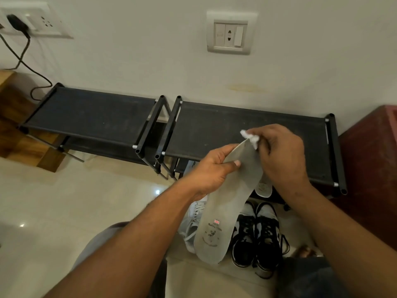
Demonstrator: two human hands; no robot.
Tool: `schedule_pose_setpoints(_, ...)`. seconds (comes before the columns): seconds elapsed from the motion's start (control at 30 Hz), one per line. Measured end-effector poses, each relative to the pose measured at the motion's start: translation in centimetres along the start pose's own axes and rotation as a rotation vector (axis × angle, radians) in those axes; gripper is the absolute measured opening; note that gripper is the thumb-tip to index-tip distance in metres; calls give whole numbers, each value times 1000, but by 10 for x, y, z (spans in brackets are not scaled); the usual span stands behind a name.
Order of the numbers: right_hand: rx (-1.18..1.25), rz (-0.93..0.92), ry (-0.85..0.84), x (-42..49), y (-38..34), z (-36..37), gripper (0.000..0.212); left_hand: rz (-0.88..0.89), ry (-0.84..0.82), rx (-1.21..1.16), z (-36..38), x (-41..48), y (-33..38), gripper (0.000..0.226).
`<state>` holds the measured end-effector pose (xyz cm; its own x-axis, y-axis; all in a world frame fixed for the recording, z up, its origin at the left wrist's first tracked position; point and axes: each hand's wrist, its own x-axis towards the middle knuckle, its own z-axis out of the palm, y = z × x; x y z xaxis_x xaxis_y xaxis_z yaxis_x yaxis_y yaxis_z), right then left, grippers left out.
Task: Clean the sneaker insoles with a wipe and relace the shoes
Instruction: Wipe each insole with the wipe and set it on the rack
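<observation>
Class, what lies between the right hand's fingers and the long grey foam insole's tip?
A crumpled white wipe, pressed on the grey insole, in the head view.

The long grey foam insole (227,201) bears a small red, white and blue flag print with dark lettering towards its near end. The crumpled white wipe (250,137) is plain. On the glossy cream floor tiles (64,201) sit black-and-white laced sneakers (266,233) and, to their left, a pale grey-white sneaker (192,222). The two black fabric shoe racks (214,125) are unpatterned, and the cabinet (373,168) on the right is dark red.

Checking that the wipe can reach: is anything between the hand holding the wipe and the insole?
Nothing visible stands between them. The right hand pinches the wipe right against the far tip of the insole, which the left hand grips near that same end.
</observation>
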<state>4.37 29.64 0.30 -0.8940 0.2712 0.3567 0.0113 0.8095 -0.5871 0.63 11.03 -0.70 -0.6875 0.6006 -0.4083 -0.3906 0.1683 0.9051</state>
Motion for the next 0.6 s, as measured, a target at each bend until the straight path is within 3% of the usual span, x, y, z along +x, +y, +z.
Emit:
schedule_pose_setpoints(0.4,35,-210,142,-8,-4,-4,30,1,32,-97,-1,3,1,40)
schedule_pose_setpoints(0.6,25,-160,-4,-13,-7,6,31,4,16,-114,-1,1,3,41)
